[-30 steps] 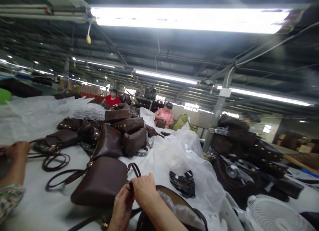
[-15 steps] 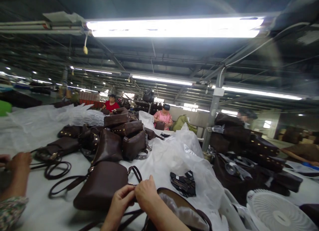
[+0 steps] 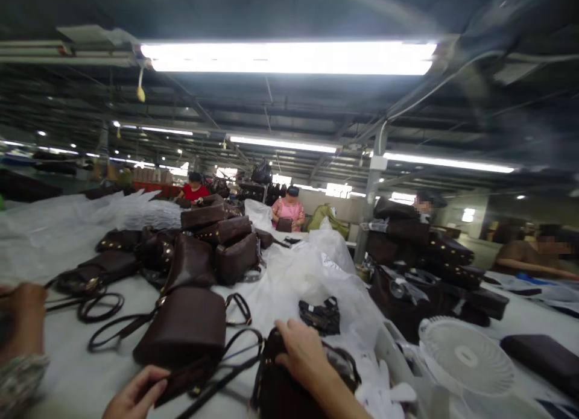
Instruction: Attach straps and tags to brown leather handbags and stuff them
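My left hand (image 3: 136,395), at the bottom, pinches the end of a wide dark brown bag strap (image 3: 187,378) between thumb and fingers. My right hand (image 3: 304,351) grips the upper edge of a dark brown handbag (image 3: 283,392) at the bottom centre, its fingers curled over the top. A thin strap (image 3: 239,368) runs between this bag and the left hand. Just beyond the left hand lies another brown handbag (image 3: 183,325), with its looped strap (image 3: 120,330) on the white table (image 3: 67,386). The lower part of the gripped bag is cut off by the frame.
Brown handbags (image 3: 192,262) are heaped ahead, beside clear plastic wrapping (image 3: 298,274). A black packet (image 3: 320,316) lies near the right hand. To the right are a white fan (image 3: 465,355) and stacked bags (image 3: 407,298). A co-worker's hand (image 3: 25,316) is at the left edge.
My hands, together at a strap before, have moved apart. The left went down and left with the strap; the right now grips the bag, which stands more upright. The view has shifted right.
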`<state>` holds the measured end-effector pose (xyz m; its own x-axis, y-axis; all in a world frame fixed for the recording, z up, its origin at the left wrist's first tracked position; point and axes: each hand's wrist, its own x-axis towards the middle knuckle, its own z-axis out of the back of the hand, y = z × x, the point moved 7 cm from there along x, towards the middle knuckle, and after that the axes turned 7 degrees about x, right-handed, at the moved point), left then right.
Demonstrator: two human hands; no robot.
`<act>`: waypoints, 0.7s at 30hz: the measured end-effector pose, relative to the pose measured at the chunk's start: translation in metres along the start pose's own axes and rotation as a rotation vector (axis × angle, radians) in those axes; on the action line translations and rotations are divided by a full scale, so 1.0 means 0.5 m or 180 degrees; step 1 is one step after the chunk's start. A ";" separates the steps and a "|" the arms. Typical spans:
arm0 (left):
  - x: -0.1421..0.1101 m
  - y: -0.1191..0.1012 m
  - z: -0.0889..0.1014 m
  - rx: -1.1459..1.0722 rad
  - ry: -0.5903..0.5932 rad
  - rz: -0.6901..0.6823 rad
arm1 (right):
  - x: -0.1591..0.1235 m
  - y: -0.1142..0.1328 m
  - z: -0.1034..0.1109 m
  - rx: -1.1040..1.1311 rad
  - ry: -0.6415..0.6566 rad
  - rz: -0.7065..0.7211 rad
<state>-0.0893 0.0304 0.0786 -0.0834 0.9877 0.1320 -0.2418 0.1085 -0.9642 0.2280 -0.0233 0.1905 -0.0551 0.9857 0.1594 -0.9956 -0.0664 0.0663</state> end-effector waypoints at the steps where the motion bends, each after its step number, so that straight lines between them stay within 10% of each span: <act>1: -0.024 0.003 0.000 0.0038 0.0149 0.0108 | -0.006 -0.004 0.003 -0.0009 0.0006 0.0021; 7: -0.125 -0.037 -0.077 0.0479 0.1648 -0.0016 | 0.000 -0.014 -0.003 -0.0145 0.0238 0.0269; 14: -0.056 -0.130 -0.121 0.0536 0.0830 -0.1004 | -0.008 -0.001 -0.004 -0.0048 0.0301 0.0557; 21: 0.000 -0.121 -0.261 0.1879 0.1410 -0.1803 | -0.032 -0.033 0.002 0.0390 0.0236 0.0904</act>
<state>0.0513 0.0385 0.1068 0.5448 0.7708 0.3303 -0.5965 0.6331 -0.4934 0.2452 -0.0384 0.1879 -0.3396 0.9333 0.1167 -0.9232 -0.3545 0.1484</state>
